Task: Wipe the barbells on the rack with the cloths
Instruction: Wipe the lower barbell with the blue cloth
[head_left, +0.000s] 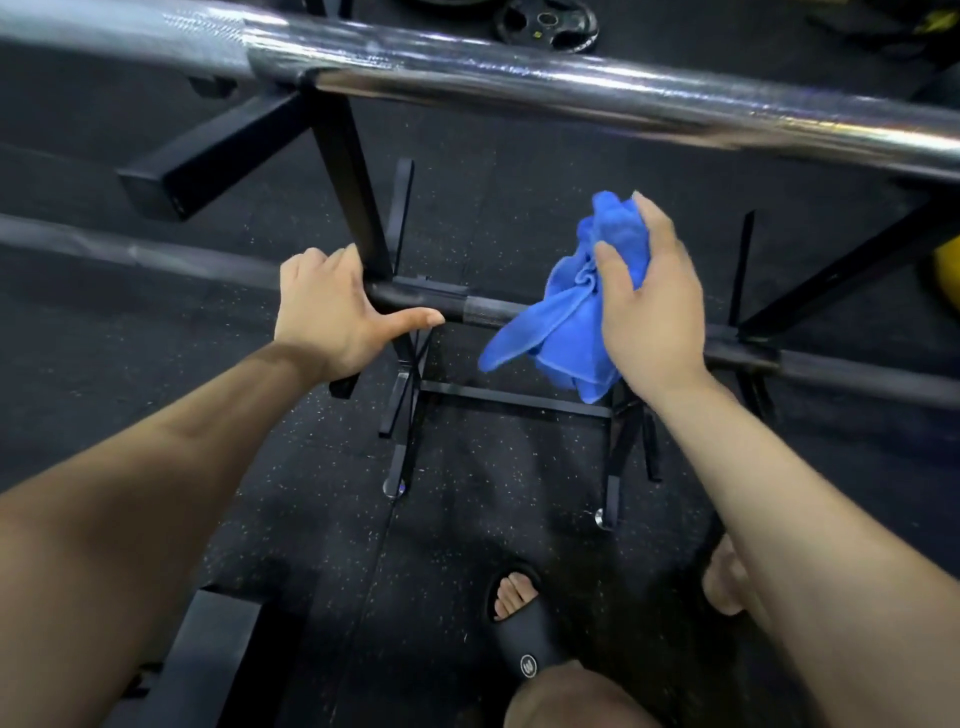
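A dark barbell (483, 310) lies across the black rack (353, 171) at mid-frame, running left to right. My left hand (332, 312) grips it beside the rack upright, thumb stretched along the bar. My right hand (649, 296) holds a bunched blue cloth (561, 322) that drapes over the same bar, just right of its knurled section. A thick chrome barbell (519, 83) rests higher on the rack, crossing the top of the view.
Black speckled rubber floor lies below. A weight plate (545, 23) lies on the floor at the top. A yellow object (943, 270) sits at the right edge. Rack base bars (514, 400) and my sandalled foot (519, 623) are beneath me.
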